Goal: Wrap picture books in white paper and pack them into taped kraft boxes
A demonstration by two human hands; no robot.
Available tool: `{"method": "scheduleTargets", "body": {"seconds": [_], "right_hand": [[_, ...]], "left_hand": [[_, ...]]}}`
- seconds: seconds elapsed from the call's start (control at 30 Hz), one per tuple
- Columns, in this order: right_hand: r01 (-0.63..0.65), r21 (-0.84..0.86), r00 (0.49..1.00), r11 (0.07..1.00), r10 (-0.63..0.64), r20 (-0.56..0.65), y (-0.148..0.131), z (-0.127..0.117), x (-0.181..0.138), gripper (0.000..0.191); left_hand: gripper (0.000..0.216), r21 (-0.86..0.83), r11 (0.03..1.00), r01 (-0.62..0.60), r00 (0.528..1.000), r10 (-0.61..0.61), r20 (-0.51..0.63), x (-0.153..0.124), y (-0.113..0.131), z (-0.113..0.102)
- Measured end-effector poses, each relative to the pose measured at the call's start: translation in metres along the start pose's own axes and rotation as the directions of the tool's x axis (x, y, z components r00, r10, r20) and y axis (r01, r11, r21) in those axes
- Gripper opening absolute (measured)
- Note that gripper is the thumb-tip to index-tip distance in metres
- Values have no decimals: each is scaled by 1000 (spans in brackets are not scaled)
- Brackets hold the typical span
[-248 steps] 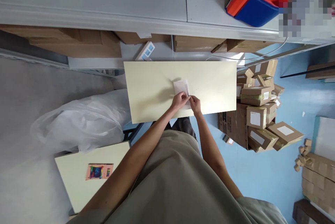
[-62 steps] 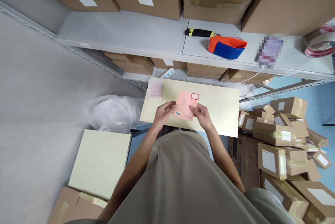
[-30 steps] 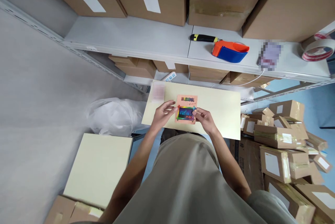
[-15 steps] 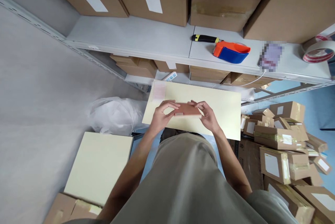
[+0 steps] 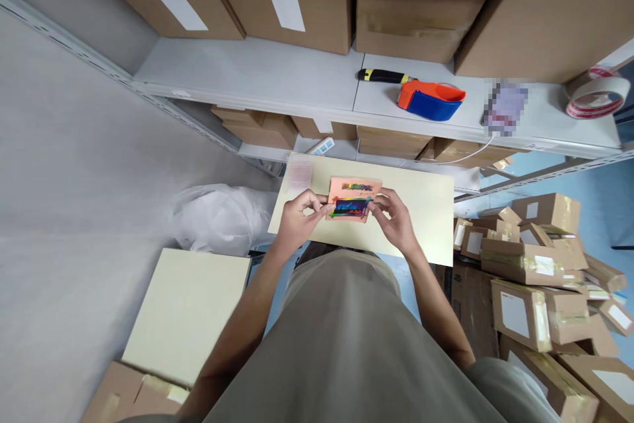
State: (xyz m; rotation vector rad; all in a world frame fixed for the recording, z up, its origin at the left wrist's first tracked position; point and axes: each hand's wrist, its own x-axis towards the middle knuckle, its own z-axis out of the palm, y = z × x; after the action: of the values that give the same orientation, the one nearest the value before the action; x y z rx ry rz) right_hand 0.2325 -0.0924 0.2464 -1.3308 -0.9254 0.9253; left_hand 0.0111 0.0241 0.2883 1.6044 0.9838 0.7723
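Between my two hands is a flat pinkish-orange printed box (image 5: 352, 189) with colourful lettering and a dark picture framed in rainbow colours; its printed face is turned up toward me. My left hand (image 5: 300, 215) pinches its left edge, thumb in front and fingers curled behind. On the opposite edge my right hand (image 5: 393, 215) grips it, the thumb on the printed face. The box is held above a cream-coloured board (image 5: 421, 212). A pale pink printed sheet (image 5: 299, 173) lies at the board's far left corner.
On the shelf (image 5: 238, 70) ahead are an orange-and-blue tape dispenser (image 5: 430, 101), a black-and-yellow handled cutter (image 5: 384, 75), a blurred-out phone (image 5: 505, 107) and tape rolls (image 5: 598, 98). Cardboard boxes (image 5: 522, 259) pile up at right. A white plastic bag (image 5: 220, 218) and cream panel (image 5: 185, 314) are left.
The box has been tilted, so its printed face now shows where a plain narrow side showed before. My fingers have shifted to its left and right edges.
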Motion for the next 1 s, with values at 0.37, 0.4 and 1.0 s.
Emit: {"method": "scheduleTargets", "body": {"seconds": [0.37,0.4,1.0], "right_hand": [[-41,52,999,998,40,33,-6,-7,0,34],[-43,57,998,997,41,41,-7,-7,2,34],[-347,46,937,937,345,49,34,29,24,63]], "left_hand": [[44,15,994,106,990,-107,90,2,1,-6],[43,18,994,105,991,-106,86,3,1,-6],[65,-10,951,308,951,-308,16,14,-68,-5]]}}
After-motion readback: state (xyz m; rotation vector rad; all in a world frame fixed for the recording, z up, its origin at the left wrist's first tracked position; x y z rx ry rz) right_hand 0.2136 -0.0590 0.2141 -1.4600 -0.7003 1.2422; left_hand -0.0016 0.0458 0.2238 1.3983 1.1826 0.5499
